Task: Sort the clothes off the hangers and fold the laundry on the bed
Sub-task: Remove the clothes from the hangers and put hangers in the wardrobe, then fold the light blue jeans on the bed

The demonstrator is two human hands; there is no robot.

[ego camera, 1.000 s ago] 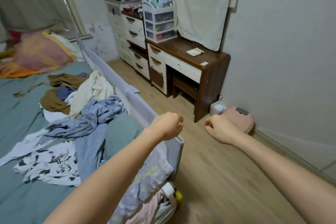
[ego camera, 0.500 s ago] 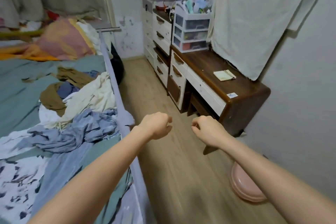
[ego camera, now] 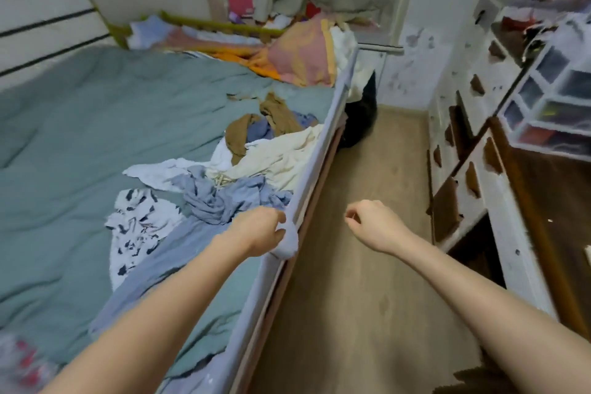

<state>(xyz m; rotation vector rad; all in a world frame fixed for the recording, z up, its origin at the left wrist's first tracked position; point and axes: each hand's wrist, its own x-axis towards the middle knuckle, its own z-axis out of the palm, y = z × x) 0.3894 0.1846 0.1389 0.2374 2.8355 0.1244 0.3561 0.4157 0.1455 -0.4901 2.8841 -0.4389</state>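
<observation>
**Desk:** Head view, left to right: what's on the bed (ego camera: pixel 80 125)?

**Photographer:** Unfolded laundry (ego camera: pixel 230 176) heaped at about 11 o'clock from the hands, close against the bed rail (ego camera: pixel 315 166): a black-and-white print, crumpled blue pieces, cream cloth, brown garments behind. I can't make out any hangers in it.

**Desk:** And the hands?

**Photographer:** Left hand (ego camera: pixel 260 229) clenched, empty, hanging right at the rail; whether it touches, I cannot tell. Right hand (ego camera: pixel 372 224) at 3 o'clock, curled on nothing, above the floor (ego camera: pixel 351 313).

**Desk:** Risks?

**Photographer:** Likely that tangle. Tugging one piece could drag others over the rail.
</observation>
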